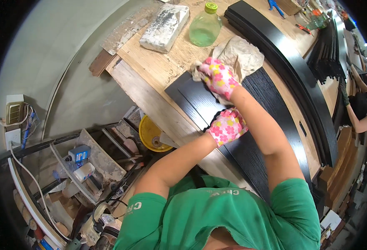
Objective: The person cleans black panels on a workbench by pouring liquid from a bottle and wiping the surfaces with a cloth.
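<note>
Both my hands wear pink flowered gloves. My right hand point(219, 79) is closed on a crumpled beige rag point(244, 56) and presses it against the far end of a black wood-grained panel point(271, 110). Part of the rag spreads out beyond the fingers. Nearer to me, my left hand point(228, 127) rests on the same panel, close to its left edge. Something black shows along that hand's far side; whether it is part of the glove or a separate thing I cannot tell. The left fingers are mostly hidden. The panel lies flat on a wooden workbench point(150, 62).
Curved black panels point(291, 54) are stacked to the right. A pale green bottle point(205, 27) with a yellow-green cap and a smudged white block point(165, 27) stand at the back. A yellow bucket point(150, 131) sits below the bench's left edge. Another person's arm point(360, 118) shows far right.
</note>
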`<state>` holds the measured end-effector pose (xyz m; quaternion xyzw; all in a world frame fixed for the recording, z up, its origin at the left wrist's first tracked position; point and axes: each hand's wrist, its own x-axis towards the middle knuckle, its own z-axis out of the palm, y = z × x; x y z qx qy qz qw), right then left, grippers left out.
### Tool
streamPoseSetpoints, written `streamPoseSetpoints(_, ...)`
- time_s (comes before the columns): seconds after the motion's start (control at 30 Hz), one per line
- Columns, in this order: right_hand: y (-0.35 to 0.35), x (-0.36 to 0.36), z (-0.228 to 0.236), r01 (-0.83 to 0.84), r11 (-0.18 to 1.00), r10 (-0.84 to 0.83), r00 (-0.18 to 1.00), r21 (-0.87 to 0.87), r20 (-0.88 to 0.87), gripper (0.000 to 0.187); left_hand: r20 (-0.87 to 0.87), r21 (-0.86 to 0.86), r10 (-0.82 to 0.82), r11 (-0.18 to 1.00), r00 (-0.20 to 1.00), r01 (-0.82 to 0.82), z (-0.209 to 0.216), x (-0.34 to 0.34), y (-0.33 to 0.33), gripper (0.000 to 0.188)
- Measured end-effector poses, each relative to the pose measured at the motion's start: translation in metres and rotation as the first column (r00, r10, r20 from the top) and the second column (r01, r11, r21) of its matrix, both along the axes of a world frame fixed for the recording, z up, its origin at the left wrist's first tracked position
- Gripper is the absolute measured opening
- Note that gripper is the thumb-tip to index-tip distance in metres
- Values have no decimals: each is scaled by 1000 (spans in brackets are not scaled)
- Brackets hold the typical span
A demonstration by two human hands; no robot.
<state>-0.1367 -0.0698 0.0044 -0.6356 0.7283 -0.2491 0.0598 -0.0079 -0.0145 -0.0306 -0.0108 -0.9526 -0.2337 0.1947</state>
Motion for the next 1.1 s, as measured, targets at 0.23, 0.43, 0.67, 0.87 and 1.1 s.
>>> streamPoseSetpoints(0.23,-3,5,7,98,995,-98,995,-25,21,16,208,282,-96,959,973,34,15,0,-3,35)
streamPoseSetpoints(0.43,26,31,-5,-6,994,2,999,107,35,25,-67,-25,-21,1000,998,19,-18,0,2,51)
streamPoseSetpoints(0.67,-22,4,6,221,975,-219,973,28,-70,17,-21,106,-49,993,999,51,-7,-8,2,38)
streamPoseSetpoints(0.87,133,-35,-2,602,798,-583,781,24,-224,22,-3,-55,-16,998,1000,16,-4,-1,2,41)
streamPoseSetpoints(1.1,274,22,-7,765,643,-763,640,-17,-93,37,83,-276,124,956,989,-97,40,-12,-34,8)
